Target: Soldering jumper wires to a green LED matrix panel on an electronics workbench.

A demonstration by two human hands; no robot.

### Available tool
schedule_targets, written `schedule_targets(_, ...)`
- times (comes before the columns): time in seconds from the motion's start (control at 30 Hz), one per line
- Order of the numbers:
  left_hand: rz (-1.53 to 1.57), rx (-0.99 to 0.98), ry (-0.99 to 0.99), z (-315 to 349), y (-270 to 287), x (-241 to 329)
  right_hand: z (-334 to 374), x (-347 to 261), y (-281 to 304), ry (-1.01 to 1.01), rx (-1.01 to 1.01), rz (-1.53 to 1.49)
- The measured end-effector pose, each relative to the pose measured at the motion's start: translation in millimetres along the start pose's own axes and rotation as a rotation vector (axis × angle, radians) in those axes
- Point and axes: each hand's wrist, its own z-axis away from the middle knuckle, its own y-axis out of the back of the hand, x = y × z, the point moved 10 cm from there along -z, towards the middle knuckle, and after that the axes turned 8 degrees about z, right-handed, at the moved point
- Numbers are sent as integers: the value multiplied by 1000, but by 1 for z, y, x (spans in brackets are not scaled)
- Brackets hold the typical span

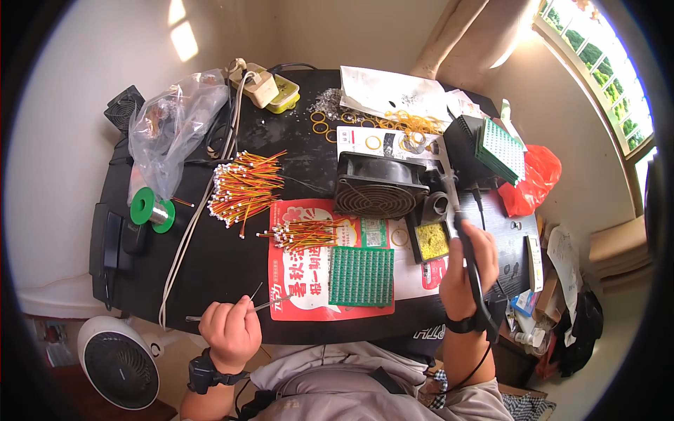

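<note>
My left hand [230, 331] is closed in a pinch near the table's front edge, with a short thin strand of solder wire [257, 290] poking up from the fingers. A slim grey metal tool [274, 304] shows on both sides of that hand; whether I grip it too is unclear. My right hand [469, 270] is wrapped round a soldering iron [456, 203], its far end up beside the black iron stand [437, 205]. Between the hands a green circuit board panel [361, 276] lies on a red printed sheet [298, 309]. Red-yellow wires with white connectors [302, 234] lie above it.
A larger wire pile [246, 188] and a green solder spool [152, 210] are at left. A black fan [381, 185] stands behind the panel, beside a yellow sponge [432, 241]. Yellow rings [414, 122] lie farther back. Green boards [500, 151] lean on a black box at right.
</note>
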Motion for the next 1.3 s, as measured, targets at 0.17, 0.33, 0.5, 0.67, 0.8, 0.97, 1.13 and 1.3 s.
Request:
schedule_targets(0.17,-1,8,-22,0,0,2,13,25,23,-267,99,-334)
schedule_targets(0.33,-31,5,-33,2,-1,1,27,40,36,-503,175,-1006)
schedule_targets(0.5,-38,-31,6,4,-3,-1,33,38,21,-671,74,-1397)
schedule_targets(0.67,-41,-4,-41,1,-3,2,39,43,15,-805,77,-1470)
schedule_targets(0.8,-44,10,-63,0,-4,3,41,43,14,-856,114,-1474)
schedule_targets(0.97,-40,-3,-49,0,-4,2,44,51,16,-861,144,-1337)
schedule_targets(1.13,-36,3,-43,-3,-5,6,45,53,23,-820,132,-1174)
schedule_targets(1.3,126,-8,103,-11,19,10,51,36,22,-777,11,-1256)
